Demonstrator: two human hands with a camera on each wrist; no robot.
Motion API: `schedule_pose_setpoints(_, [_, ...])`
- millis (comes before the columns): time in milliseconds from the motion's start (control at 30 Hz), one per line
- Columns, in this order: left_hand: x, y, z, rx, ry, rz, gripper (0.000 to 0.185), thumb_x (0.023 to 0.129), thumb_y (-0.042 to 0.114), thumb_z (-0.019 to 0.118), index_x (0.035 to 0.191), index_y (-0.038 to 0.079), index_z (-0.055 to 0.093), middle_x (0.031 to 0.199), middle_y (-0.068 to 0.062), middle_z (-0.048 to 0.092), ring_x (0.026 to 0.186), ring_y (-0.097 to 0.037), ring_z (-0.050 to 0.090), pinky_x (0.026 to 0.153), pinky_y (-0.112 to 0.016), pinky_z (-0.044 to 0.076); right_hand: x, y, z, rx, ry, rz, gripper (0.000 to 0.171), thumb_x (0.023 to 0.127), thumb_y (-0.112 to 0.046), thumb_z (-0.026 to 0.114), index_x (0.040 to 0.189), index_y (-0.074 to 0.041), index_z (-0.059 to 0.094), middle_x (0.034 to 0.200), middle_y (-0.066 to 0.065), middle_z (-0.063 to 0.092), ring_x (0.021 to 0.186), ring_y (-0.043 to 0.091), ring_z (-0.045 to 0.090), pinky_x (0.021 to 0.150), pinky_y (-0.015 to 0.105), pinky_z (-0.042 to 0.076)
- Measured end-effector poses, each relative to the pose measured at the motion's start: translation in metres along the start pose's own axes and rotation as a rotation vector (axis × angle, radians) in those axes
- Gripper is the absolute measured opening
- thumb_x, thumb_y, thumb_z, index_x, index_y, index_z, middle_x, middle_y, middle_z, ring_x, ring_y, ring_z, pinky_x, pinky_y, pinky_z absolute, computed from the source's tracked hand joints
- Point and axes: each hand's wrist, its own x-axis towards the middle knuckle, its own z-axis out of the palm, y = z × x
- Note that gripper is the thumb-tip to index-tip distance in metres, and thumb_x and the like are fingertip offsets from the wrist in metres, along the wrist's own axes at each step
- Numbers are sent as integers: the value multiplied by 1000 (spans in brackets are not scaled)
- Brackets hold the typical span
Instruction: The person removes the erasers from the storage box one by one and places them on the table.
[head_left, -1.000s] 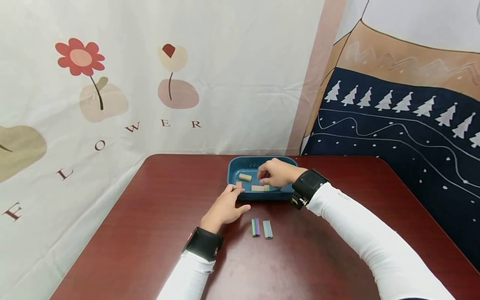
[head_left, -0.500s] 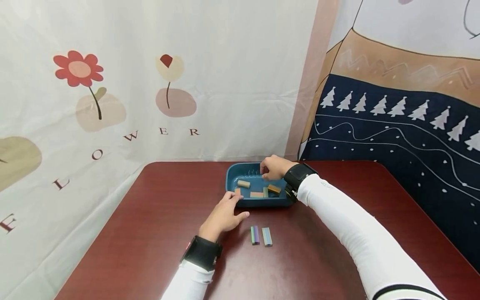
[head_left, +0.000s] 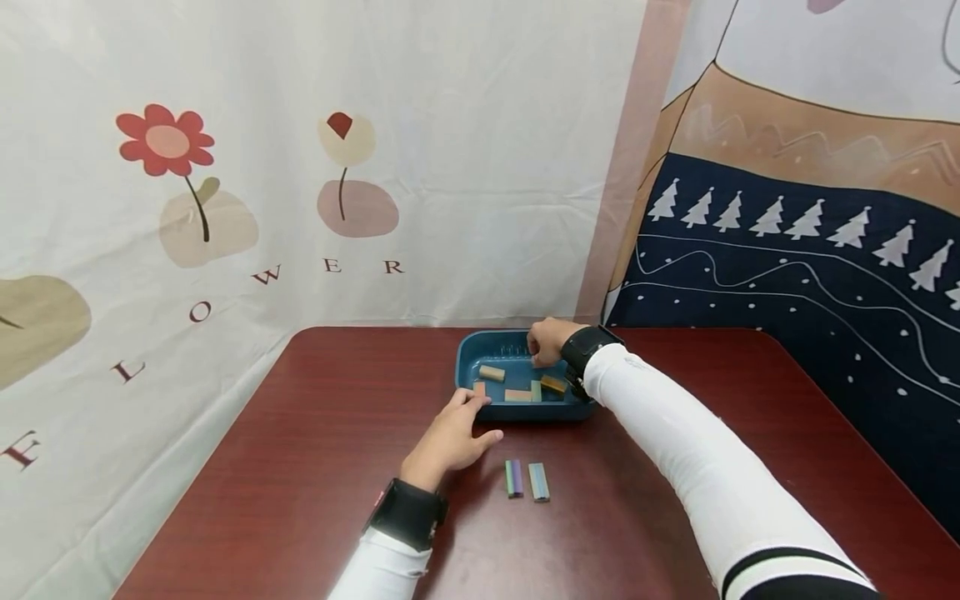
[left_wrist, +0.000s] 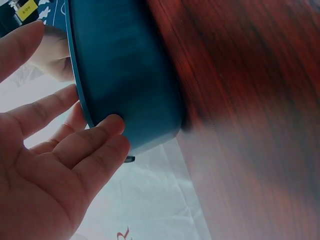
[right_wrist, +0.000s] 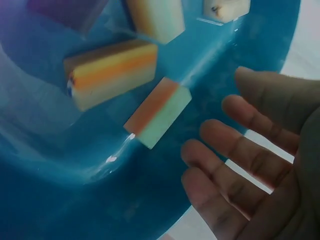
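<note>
Dark red table (head_left: 300,467), flower curtain behind, and the blue tray (head_left: 468,354) sits at its far edge. Right hand (head_left: 545,342) has slid to the tray's far right corner since a second ago, fingers now loosely spread over the blocks (right_wrist: 157,112), holding nothing. Left hand (head_left: 450,433) stays at the tray's near left corner, straight fingers (left_wrist: 95,135) touching its wall. Two blocks (head_left: 527,481) lie just in front of the tray.

blocks (head_left: 516,384) crowd tray (head_left: 468,351), table (head_left: 315,433) left open
</note>
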Motion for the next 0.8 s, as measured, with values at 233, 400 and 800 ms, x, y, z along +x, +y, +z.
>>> schedule_pose_setpoints(233, [-1,0,0,-8,6,-2,58,92,30,68,140,3,50,134,-13,43,115,-29,52,96,-48,45,11,6,3,-19,-53,55,16,90,-25,70,98,-12,69,86,0,61,73,15,55,69,34,49])
schedule_pose_setpoints(400, [-2,-1,0,-2,7,2,58,93,31,68,141,4,50,134,-13,42,115,-29,52,95,-47,45,14,3,5,-54,-78,36,14,90,-25,70,86,-12,65,72,-3,48,60,13,41,59,31,38])
schedule_pose_setpoints(800, [-2,-1,1,1,-2,1,57,93,30,68,140,4,50,133,-12,42,112,-28,52,95,-48,45,23,-1,18,-129,-50,31,10,89,-19,72,82,-12,68,71,-2,55,62,14,48,61,31,41])
